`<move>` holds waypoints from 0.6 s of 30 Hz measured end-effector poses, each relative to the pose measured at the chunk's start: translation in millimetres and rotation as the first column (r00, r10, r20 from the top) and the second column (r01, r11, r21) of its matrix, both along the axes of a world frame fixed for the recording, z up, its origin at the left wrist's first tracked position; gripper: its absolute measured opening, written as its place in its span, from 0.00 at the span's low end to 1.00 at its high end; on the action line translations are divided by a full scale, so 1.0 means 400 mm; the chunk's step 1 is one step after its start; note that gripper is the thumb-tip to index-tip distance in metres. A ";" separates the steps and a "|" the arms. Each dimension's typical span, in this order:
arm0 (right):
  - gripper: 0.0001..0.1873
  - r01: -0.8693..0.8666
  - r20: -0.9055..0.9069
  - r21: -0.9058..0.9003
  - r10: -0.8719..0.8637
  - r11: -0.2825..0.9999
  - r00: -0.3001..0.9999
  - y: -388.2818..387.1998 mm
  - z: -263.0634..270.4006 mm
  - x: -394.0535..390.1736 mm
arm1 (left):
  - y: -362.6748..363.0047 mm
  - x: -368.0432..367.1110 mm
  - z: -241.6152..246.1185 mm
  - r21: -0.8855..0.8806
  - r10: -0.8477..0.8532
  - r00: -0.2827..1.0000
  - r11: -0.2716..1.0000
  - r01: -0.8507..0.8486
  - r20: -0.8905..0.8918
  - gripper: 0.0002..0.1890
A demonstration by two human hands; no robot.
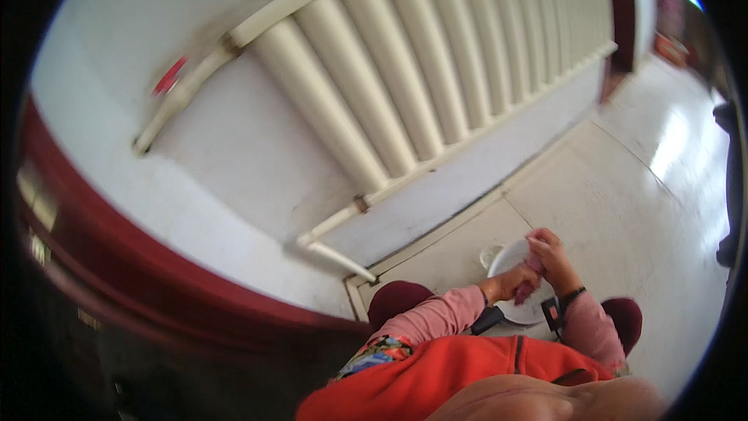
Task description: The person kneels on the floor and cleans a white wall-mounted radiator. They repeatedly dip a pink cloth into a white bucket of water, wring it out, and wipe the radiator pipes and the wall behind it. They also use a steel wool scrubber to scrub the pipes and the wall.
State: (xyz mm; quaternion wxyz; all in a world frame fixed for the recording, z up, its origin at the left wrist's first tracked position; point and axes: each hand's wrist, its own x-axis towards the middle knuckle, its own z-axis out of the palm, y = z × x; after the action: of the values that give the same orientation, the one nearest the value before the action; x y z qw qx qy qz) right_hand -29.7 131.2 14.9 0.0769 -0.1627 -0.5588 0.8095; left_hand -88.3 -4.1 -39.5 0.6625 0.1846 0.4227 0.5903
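My left hand [512,282] and my right hand [546,245] both grip a bunched pink-purple cloth [526,291]. The cloth runs between them, and a short end hangs below my left fingers. Under my hands, a white basin [509,256] stands on the floor between my knees. My right hand is over its far right side, my left nearer its middle. My forearms and the cloth hide part of the basin, and whether it holds water I cannot tell. Beside its far left rim sits a small clear round object [489,255], too blurred to name.
A cream column radiator [374,76] lines the wall ahead, its pipe [342,262] reaching down to the floor. A red valve handle [170,76] is on the upper pipe. Dark red trim [117,204] borders the left. Pale floor tiles [619,210] extend to the right.
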 end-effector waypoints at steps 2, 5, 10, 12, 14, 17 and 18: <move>0.09 0.045 0.014 -0.113 -0.043 0.993 0.999 -0.004 0.004 0.006 | 0.000 -0.016 -0.005 0.136 -0.031 0.939 0.987 0.083 -0.343 0.04; 0.11 0.070 -0.137 -0.180 -0.096 0.981 0.986 -0.012 -0.011 -0.002 | 0.012 -0.025 0.007 0.071 0.021 0.987 0.997 -0.010 -0.158 0.13; 0.11 0.494 0.118 -0.134 -0.481 0.859 0.869 0.015 -0.096 -0.038 | 0.034 -0.020 0.081 -0.102 0.244 0.966 0.967 -0.236 0.081 0.32; 0.11 0.647 0.217 0.052 -0.641 0.760 0.736 0.041 -0.137 -0.045 | 0.030 -0.012 0.114 -0.023 0.289 0.957 0.957 -0.289 0.014 0.37; 0.12 0.686 0.242 -0.036 -0.660 0.726 0.711 0.055 -0.170 -0.041 | 0.024 -0.009 0.144 0.035 0.337 0.939 0.942 -0.335 -0.071 0.41; 0.11 0.698 0.284 -0.159 -0.645 0.698 0.710 0.053 -0.194 -0.033 | 0.019 -0.008 0.170 0.188 0.326 0.936 0.935 -0.299 -0.131 0.40; 0.11 0.690 0.289 -0.203 -0.631 0.694 0.720 0.052 -0.195 -0.031 | 0.020 -0.008 0.173 0.118 0.299 0.939 0.952 -0.282 -0.168 0.32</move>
State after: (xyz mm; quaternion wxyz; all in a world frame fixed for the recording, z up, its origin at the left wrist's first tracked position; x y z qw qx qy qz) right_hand -42.0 151.9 -63.0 0.2831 -0.4422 -0.3390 0.7807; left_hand -91.3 4.0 29.7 0.5170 0.2040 0.4769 0.6809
